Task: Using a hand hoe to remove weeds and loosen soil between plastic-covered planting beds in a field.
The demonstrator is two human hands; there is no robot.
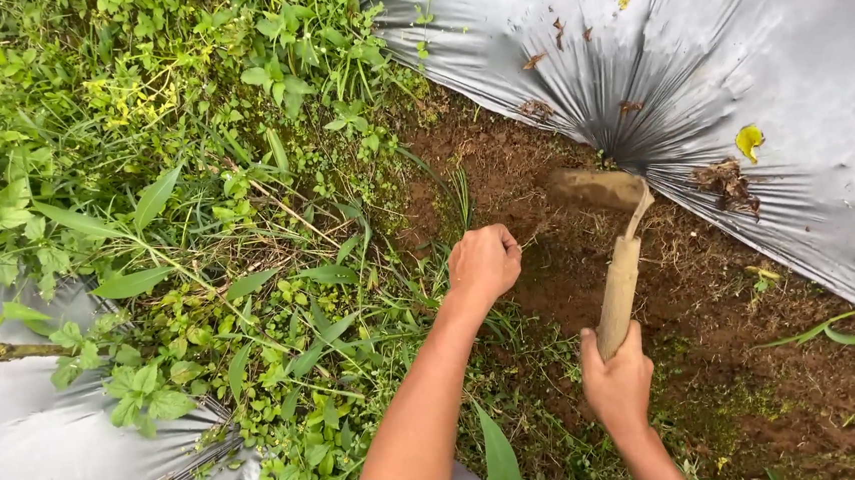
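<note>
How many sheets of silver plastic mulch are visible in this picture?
2: one silver plastic sheet covers the upper right, another lies at the lower left. Weeds may hide more.

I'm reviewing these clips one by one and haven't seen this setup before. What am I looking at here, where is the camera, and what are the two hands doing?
There is no machine: this is one picture from a camera worn on a person's head, looking down at their own two bare arms. The right hand grips the wooden handle of a small hand hoe, whose soil-caked blade rests on the bare brown soil. The left hand is closed in a fist at the edge of the weeds; what it grips, if anything, is hidden. Silver plastic mulch sheets cover the ground at upper right and lower left, with a few dead leaves on them.
</note>
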